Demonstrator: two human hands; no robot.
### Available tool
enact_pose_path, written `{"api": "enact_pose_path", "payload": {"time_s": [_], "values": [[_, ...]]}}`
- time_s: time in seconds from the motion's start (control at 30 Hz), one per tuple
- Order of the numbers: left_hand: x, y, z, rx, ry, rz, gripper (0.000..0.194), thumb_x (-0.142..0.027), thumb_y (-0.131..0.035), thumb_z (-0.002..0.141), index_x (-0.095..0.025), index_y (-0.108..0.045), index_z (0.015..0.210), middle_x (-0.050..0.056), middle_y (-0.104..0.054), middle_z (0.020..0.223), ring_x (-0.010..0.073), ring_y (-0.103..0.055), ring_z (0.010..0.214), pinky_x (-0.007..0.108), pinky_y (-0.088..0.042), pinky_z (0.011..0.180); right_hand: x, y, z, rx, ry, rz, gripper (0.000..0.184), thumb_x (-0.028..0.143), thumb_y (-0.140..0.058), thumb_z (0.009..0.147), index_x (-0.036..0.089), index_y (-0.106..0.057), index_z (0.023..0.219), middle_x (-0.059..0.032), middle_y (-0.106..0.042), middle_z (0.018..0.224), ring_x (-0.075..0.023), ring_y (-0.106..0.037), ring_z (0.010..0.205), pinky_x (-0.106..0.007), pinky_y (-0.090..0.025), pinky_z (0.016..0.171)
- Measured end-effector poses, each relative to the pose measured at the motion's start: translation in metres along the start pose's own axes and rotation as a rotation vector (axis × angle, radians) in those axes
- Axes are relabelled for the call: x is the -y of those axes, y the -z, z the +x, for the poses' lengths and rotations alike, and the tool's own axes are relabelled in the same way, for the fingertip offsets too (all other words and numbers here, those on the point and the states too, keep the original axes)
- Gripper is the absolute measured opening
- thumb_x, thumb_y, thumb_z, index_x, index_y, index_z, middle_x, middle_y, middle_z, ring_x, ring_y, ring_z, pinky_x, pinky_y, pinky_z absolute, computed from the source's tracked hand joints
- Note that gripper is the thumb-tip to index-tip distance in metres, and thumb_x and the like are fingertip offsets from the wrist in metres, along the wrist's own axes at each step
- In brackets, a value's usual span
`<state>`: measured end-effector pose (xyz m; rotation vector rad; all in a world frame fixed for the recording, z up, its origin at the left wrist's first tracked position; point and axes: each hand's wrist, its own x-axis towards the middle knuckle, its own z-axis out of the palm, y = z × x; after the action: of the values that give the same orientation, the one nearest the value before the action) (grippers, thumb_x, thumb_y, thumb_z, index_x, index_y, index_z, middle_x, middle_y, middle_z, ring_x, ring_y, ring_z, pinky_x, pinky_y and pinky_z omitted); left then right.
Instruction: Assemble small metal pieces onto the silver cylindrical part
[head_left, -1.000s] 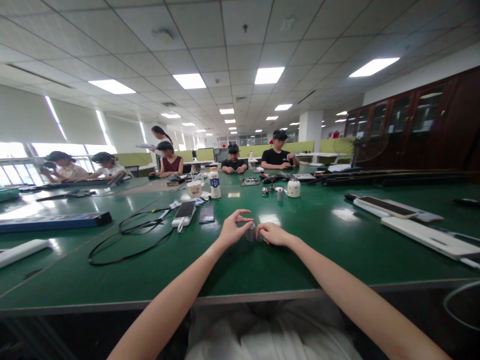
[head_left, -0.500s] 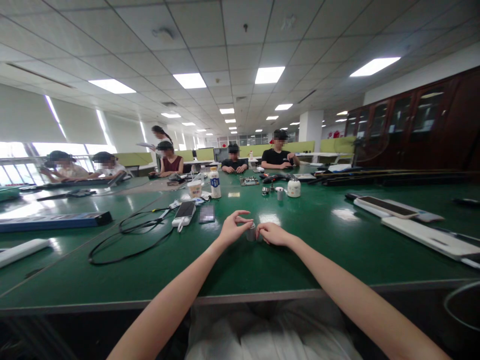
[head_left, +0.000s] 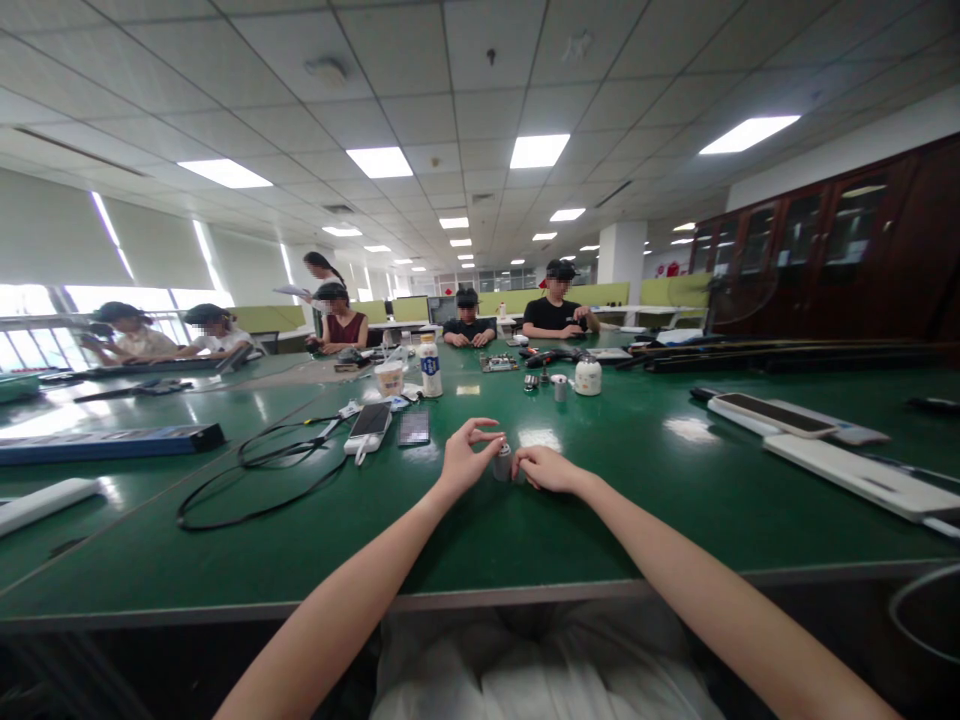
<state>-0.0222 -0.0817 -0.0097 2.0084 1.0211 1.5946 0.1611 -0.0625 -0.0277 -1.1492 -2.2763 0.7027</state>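
A small grey metal-looking cylinder stands upright on the green table between my hands. My left hand reaches it from the left, thumb and forefinger closed at its top, where a small pale part shows; the other fingers arch above. My right hand rests on the table just right of the cylinder. Its fingers are curled down, with the fingertips close against the cylinder's right side. Whatever they grip is too small or hidden to make out.
Left of my hands lie a dark flat card-like item, a phone and a looped black cable. Ahead stand a bottle, a cup, a white jar and another grey cylinder. White devices lie right.
My left forefinger and thumb have shifted slightly at the cylinder's top, showing more of the pale part. My right hand looks almost unmoved.
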Motion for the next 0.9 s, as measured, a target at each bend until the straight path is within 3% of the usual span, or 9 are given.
{"api": "enact_pose_path", "payload": {"time_s": [0.1,0.17,0.23,0.3,0.37,0.73,0.9], "values": [[0.002,0.004,0.002,-0.151,-0.018,0.051,0.031,-0.035,-0.062,0.077,-0.018,-0.056,0.103,0.006,-0.072,0.088,0.0185,-0.066,0.088,0.031,-0.046,0.085,0.001,0.000,-0.001,0.002,-0.007,0.005,0.027,0.015,-0.035,0.077,0.016,-0.062,0.076,0.0054,-0.047,0.042,-0.0091,-0.049,0.042,-0.019,-0.038,0.051],[0.009,0.009,0.003,-0.169,0.010,0.119,0.033,-0.036,-0.061,0.077,-0.019,-0.056,0.105,0.006,-0.072,0.089,0.0188,-0.066,0.089,0.031,-0.046,0.085,0.002,0.001,-0.001,0.003,-0.010,0.005,0.027,0.015,-0.035,0.077,0.016,-0.062,0.076,0.0055,-0.047,0.042,-0.0091,-0.048,0.041,-0.019,-0.038,0.051],[0.021,0.014,0.003,-0.065,0.081,0.235,0.032,-0.035,-0.065,0.073,-0.020,-0.059,0.101,0.004,-0.072,0.084,0.0197,-0.066,0.088,0.031,-0.046,0.083,0.003,0.001,-0.002,0.003,-0.013,0.000,0.027,0.016,-0.035,0.077,0.016,-0.062,0.077,0.0056,-0.047,0.042,-0.0091,-0.048,0.041,-0.019,-0.038,0.051],[0.032,0.016,0.001,0.130,0.187,0.358,0.030,-0.035,-0.069,0.067,-0.021,-0.064,0.093,0.002,-0.072,0.075,0.0215,-0.067,0.083,0.030,-0.047,0.077,0.004,0.001,-0.002,0.002,-0.017,-0.003,0.027,0.016,-0.035,0.078,0.016,-0.063,0.077,0.0057,-0.046,0.041,-0.0091,-0.048,0.041,-0.019,-0.038,0.051],[0.040,0.016,0.000,0.202,0.240,0.439,0.029,-0.036,-0.069,0.066,-0.022,-0.066,0.091,0.001,-0.072,0.072,0.0216,-0.068,0.079,0.029,-0.048,0.074,0.005,0.002,-0.003,0.005,-0.020,-0.002,0.027,0.016,-0.035,0.078,0.016,-0.063,0.077,0.0057,-0.046,0.041,-0.0090,-0.048,0.041,-0.019,-0.038,0.051],[0.041,0.012,-0.001,0.187,0.209,0.454,0.028,-0.032,-0.066,0.069,-0.023,-0.065,0.095,0.000,-0.073,0.078,0.0198,-0.067,0.084,0.028,-0.047,0.076,0.003,0.001,-0.001,0.008,-0.021,0.003,0.027,0.016,-0.035,0.078,0.016,-0.063,0.077,0.0057,-0.047,0.041,-0.0091,-0.048,0.041,-0.019,-0.038,0.050],[0.029,0.012,0.002,0.014,0.095,0.281,0.026,-0.032,-0.065,0.072,-0.021,-0.063,0.095,0.003,-0.072,0.081,0.0195,-0.067,0.084,0.030,-0.047,0.080,0.001,0.000,0.000,0.007,-0.009,-0.002,0.027,0.016,-0.035,0.078,0.016,-0.063,0.078,0.0058,-0.047,0.041,-0.0093,-0.048,0.041,-0.020,-0.038,0.051]]}}
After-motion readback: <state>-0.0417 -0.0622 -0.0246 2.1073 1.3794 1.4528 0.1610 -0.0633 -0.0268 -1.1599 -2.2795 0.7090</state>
